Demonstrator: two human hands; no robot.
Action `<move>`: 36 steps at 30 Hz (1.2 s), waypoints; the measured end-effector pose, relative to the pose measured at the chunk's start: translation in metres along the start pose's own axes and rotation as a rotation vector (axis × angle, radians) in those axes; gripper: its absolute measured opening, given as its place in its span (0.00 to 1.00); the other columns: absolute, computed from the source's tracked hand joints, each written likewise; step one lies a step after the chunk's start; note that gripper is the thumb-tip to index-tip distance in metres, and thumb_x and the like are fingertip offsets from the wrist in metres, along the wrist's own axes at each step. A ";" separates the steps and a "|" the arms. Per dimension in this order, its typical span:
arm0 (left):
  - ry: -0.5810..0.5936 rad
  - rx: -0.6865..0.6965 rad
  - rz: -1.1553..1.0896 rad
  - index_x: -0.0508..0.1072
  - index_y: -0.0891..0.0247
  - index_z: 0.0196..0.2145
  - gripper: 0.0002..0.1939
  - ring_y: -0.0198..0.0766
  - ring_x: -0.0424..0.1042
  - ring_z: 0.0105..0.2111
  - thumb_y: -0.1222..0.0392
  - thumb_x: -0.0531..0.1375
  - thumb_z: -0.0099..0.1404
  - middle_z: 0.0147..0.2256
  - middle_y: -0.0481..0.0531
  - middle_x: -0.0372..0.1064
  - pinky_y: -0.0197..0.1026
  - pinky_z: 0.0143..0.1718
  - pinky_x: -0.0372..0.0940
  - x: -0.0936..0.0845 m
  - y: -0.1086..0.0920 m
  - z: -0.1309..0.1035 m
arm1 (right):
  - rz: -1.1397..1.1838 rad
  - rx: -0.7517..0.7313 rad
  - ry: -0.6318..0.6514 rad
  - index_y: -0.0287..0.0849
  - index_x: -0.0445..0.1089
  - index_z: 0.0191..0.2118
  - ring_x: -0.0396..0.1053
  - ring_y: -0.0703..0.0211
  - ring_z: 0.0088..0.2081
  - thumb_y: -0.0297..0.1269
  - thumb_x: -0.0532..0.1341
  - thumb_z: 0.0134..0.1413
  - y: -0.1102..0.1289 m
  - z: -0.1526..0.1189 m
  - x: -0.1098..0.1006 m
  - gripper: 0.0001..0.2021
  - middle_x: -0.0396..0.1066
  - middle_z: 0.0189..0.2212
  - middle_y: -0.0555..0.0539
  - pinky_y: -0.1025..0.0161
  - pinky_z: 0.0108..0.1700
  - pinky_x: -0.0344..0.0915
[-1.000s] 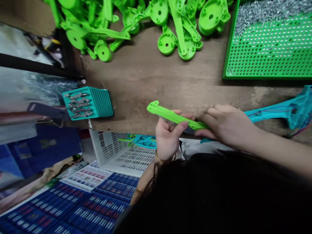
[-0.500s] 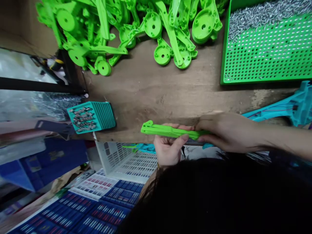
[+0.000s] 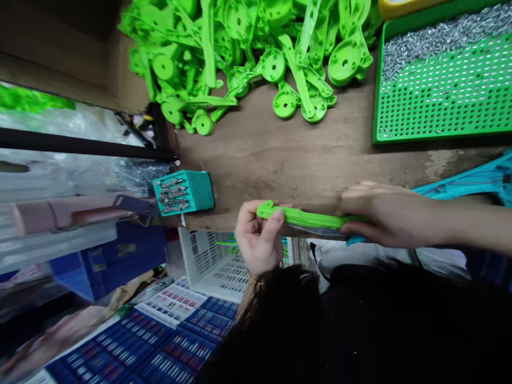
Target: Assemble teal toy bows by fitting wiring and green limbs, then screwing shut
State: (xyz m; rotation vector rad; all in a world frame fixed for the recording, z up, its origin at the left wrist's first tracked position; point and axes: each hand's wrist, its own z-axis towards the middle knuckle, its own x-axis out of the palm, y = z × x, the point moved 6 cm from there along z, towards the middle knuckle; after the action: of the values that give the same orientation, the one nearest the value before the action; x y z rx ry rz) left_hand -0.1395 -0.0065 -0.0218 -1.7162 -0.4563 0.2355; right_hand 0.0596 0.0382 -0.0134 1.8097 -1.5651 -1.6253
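Note:
A long, narrow green plastic part (image 3: 312, 217) lies sideways between my hands, just over the front edge of the wooden table (image 3: 276, 160). My left hand (image 3: 260, 237) pinches its left end, thumb on the near face. Around its right end my right hand (image 3: 384, 213) is closed, and the fingers hide that end. A bit of blue plastic (image 3: 356, 240) sticks out beneath my right fingers; whether it joins the green part I cannot tell.
Green plastic parts (image 3: 284, 104) are heaped at the back. A green perforated tray (image 3: 440, 106) of small metal pieces stands back right, a blue part (image 3: 468, 176) below it. Left is a teal holder (image 3: 202, 190) with metal pieces; a white crate (image 3: 196, 261) sits under the table edge.
My left hand has slid from the middle of the green part to its left end. My right hand stays on the right end. The view has shifted, so the surroundings appear further right.

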 end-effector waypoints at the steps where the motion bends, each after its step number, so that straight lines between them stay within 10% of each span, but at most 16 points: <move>1: 0.044 -0.036 0.011 0.73 0.60 0.33 0.15 0.35 0.78 0.27 0.53 0.72 0.54 0.27 0.45 0.75 0.36 0.30 0.73 0.000 0.002 0.001 | -0.010 0.027 0.013 0.40 0.70 0.34 0.66 0.59 0.35 0.40 0.56 0.62 0.000 0.000 0.000 0.10 0.71 0.33 0.46 0.61 0.39 0.58; 7: 0.097 0.001 0.097 0.75 0.59 0.35 0.11 0.32 0.75 0.32 0.51 0.68 0.60 0.32 0.47 0.74 0.35 0.37 0.71 -0.011 0.003 0.006 | 0.100 0.119 0.059 0.42 0.72 0.43 0.69 0.61 0.34 0.46 0.58 0.61 0.019 0.023 -0.005 0.14 0.74 0.37 0.46 0.65 0.33 0.56; 14: 0.042 0.101 0.177 0.77 0.59 0.35 0.08 0.27 0.66 0.26 0.53 0.67 0.62 0.30 0.45 0.70 0.29 0.26 0.63 -0.011 -0.002 0.001 | 0.063 0.125 -0.090 0.39 0.72 0.31 0.58 0.66 0.25 0.49 0.51 0.64 0.039 0.065 -0.001 0.21 0.71 0.25 0.47 0.64 0.28 0.46; 23: -0.031 0.071 0.017 0.76 0.58 0.38 0.15 0.27 0.68 0.22 0.49 0.70 0.57 0.26 0.44 0.72 0.29 0.23 0.64 -0.024 0.011 0.018 | -0.278 0.127 0.051 0.42 0.74 0.39 0.67 0.59 0.25 0.53 0.58 0.59 -0.008 -0.002 -0.012 0.18 0.73 0.26 0.45 0.63 0.27 0.52; 31: 0.364 -0.385 -0.093 0.75 0.61 0.42 0.29 0.42 0.78 0.41 0.54 0.77 0.42 0.40 0.55 0.78 0.41 0.43 0.73 0.054 0.074 -0.056 | -0.098 0.167 0.068 0.44 0.71 0.34 0.61 0.64 0.22 0.48 0.61 0.57 -0.009 0.003 -0.032 0.12 0.68 0.22 0.52 0.64 0.26 0.49; 36: 0.229 -0.316 0.044 0.77 0.62 0.34 0.15 0.39 0.78 0.32 0.51 0.72 0.53 0.33 0.52 0.79 0.39 0.35 0.73 0.066 0.068 -0.070 | -0.105 0.122 0.086 0.42 0.68 0.30 0.57 0.66 0.20 0.45 0.61 0.58 -0.003 0.009 -0.034 0.12 0.64 0.18 0.54 0.64 0.26 0.47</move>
State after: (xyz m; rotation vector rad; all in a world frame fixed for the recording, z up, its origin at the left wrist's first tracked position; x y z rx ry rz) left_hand -0.0400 -0.0506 -0.0674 -2.0362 -0.2968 -0.0043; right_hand 0.0602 0.0710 0.0006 2.0279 -1.5876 -1.5035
